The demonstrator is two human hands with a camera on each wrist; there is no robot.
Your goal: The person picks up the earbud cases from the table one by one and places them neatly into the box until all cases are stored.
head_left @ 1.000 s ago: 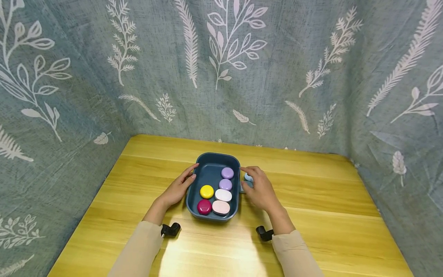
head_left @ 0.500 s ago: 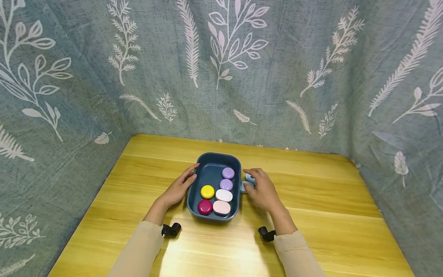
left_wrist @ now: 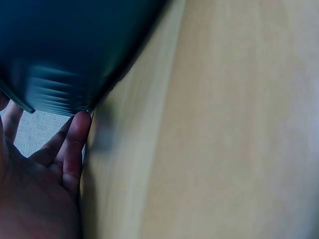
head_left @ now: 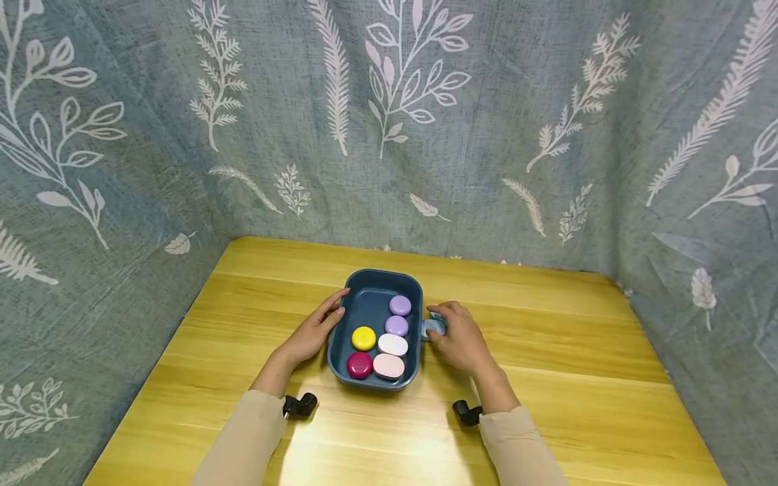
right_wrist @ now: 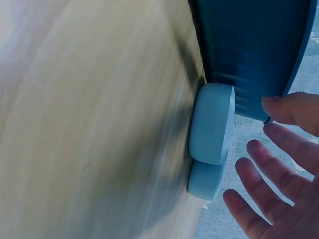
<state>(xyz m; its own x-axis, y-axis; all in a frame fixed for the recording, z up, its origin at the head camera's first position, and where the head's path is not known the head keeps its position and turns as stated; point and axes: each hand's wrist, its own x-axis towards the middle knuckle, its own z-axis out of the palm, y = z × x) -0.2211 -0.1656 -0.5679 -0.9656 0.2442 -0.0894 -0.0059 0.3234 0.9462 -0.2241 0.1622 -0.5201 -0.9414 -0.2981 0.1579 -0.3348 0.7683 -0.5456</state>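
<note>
A dark blue rectangular bin (head_left: pixel 372 300) stands on the wooden table. It holds small glossy cases: two round lilac ones (head_left: pixel 399 306), a white oval one (head_left: pixel 393 345), a pale pink oval one (head_left: pixel 388 366), a yellow round one (head_left: pixel 363 338) and a dark red round one (head_left: pixel 360 365). My left hand (head_left: pixel 308 335) rests against the bin's left side with extended fingers, whose tips touch the wall in the left wrist view. Right of the bin, my right hand (head_left: pixel 460 337) hovers with loosely bent fingers over two light blue cases (right_wrist: pixel 213 124), partly hidden in the head view.
The light blue cases stand one behind the other beside the bin's right wall. A patterned grey-green curtain (head_left: pixel 413 175) surrounds the wooden table (head_left: pixel 571 337) at the back and sides. Each wrist wears a black camera mount (head_left: pixel 300 405).
My right hand has shifted slightly right and then toward me over the light blue cases. The left hand and the cases in the bin have stayed in place.
</note>
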